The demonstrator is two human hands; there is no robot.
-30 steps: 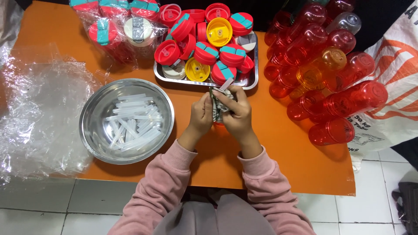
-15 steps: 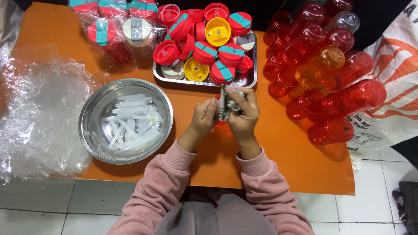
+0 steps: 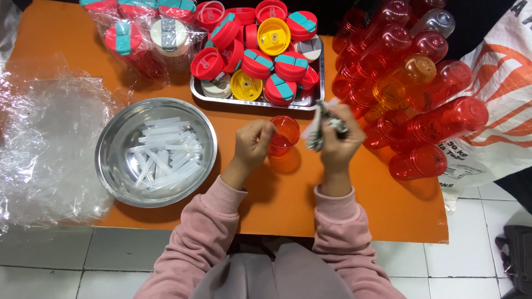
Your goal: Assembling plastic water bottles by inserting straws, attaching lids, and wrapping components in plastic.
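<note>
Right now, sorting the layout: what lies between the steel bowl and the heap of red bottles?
In the head view, between steel bowl and red bottles: left hand holding a red cup, right hand gripping a crumpled cloth.

On the orange bench [image 3: 343,205], a round steel bowl [image 3: 111,144] of short clear plastic straws [image 3: 166,155] sits at the left, with crumpled clear plastic wrap [image 3: 44,149] further left. Behind the bowl lie wrapped lidded cups [image 3: 144,41]. A rectangular steel tray [image 3: 310,99] of round red and yellow lids [image 3: 266,55] stands at the back middle. Just before the tray, the left hand [image 3: 252,145] holds a small red translucent cup [image 3: 285,134]; the right hand [image 3: 339,141] beside it grips a crumpled cloth [image 3: 317,130]. Red translucent bottles [image 3: 410,83] are heaped at the right.
</note>
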